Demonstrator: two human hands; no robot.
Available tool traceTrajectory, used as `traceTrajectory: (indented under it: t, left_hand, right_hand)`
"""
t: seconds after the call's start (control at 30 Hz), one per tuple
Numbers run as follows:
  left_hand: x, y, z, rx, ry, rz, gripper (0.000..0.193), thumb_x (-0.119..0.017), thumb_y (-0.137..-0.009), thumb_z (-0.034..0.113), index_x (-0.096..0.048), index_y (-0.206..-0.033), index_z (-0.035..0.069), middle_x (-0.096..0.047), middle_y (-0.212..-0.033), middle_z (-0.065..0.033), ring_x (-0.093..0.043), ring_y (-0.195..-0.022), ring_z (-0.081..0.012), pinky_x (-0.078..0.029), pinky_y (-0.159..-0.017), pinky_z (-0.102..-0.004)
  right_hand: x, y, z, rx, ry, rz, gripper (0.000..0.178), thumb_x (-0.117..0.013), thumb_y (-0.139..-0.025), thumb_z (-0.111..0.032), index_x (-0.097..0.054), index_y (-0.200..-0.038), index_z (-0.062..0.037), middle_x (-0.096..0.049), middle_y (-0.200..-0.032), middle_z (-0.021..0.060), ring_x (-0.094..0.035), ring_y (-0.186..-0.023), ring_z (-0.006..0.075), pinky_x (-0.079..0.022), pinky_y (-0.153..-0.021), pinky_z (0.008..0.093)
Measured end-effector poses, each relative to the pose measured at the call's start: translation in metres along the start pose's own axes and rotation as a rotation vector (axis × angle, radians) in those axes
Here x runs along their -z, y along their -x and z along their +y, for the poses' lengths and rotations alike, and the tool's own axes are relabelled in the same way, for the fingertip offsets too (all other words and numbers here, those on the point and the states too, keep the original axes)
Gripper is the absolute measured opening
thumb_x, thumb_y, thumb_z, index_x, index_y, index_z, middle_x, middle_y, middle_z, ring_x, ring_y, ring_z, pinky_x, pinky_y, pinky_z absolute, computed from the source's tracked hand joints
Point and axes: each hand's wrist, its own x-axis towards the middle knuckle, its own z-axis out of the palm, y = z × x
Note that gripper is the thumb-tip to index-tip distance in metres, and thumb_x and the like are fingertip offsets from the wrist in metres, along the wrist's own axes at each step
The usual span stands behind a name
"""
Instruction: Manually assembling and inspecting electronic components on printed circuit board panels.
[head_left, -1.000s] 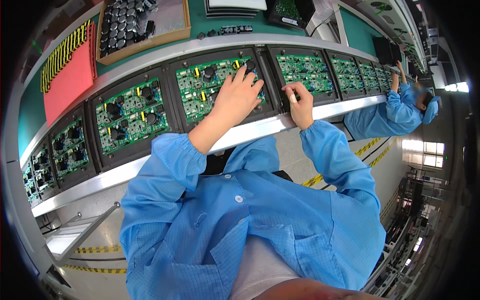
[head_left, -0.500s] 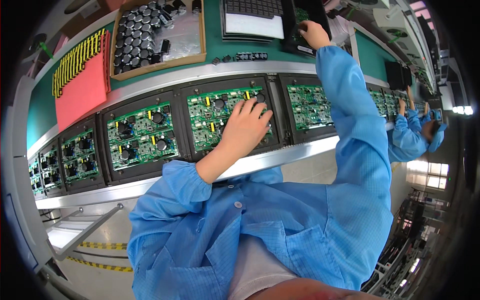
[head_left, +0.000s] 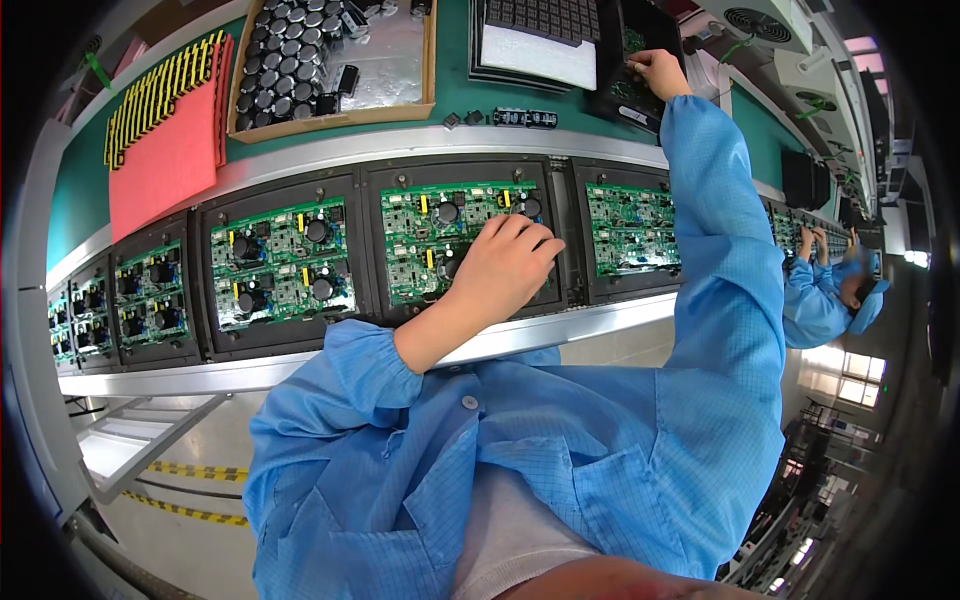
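Observation:
My left hand (head_left: 505,268) lies over the lower right part of a green circuit board panel (head_left: 405,240), its fingers bent and a little apart, with nothing visible in them. The panel sits in a black carrier frame and bears round black capacitors and yellow parts. At the far right my right hand (head_left: 660,74) reaches over a black bin (head_left: 632,108) holding small green parts. Its thumb and fingers are pinched together; whatever they hold is too small to make out. Another populated panel (head_left: 630,225) lies to the right of my left hand.
More framed boards (head_left: 280,260) run leftward along the metal-edged line. Behind stand a cardboard box (head_left: 425,60) of black capacitors, a pink sheet (head_left: 165,190) beside yellow-black strips, and a stack of black trays (head_left: 540,20). A co-worker in blue (head_left: 820,300) is farther right.
My right hand remains pinched at the black bin. The fingers of my left hand have drawn closer together and bent more over the board. The whole view has shifted slightly.

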Motion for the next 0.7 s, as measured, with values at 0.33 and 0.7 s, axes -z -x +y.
traceTrajectory:
  t: [0.33, 0.7]
  left_hand:
    - [0.003, -0.003, -0.002, 0.082, 0.155, 0.093, 0.019, -0.069, -0.09, 0.014, -0.072, -0.108, 0.013, -0.069, -0.101, -0.0016, -0.063, -0.103, -0.0229, -0.048, -0.093, -0.0391]
    - [-0.012, -0.004, -0.003, 0.11, 0.146, 0.112, 0.012, -0.068, -0.09, 0.016, -0.071, -0.102, 0.014, -0.068, -0.094, -0.0008, -0.063, -0.097, -0.0229, -0.049, -0.084, -0.0394]
  right_hand:
    - [0.018, 0.03, 0.027, -0.043, -0.391, 0.08, 0.024, -0.073, -0.098, -0.021, -0.078, -0.114, -0.0038, -0.075, -0.09, 0.0012, -0.061, -0.072, 0.006, -0.049, -0.063, 0.0211]
    - [0.008, 0.032, 0.022, -0.196, -0.255, 0.076, 0.019, -0.07, -0.099, -0.014, -0.079, -0.113, -0.0048, -0.075, -0.089, 0.0014, -0.061, -0.071, 0.0065, -0.05, -0.064, 0.0225]
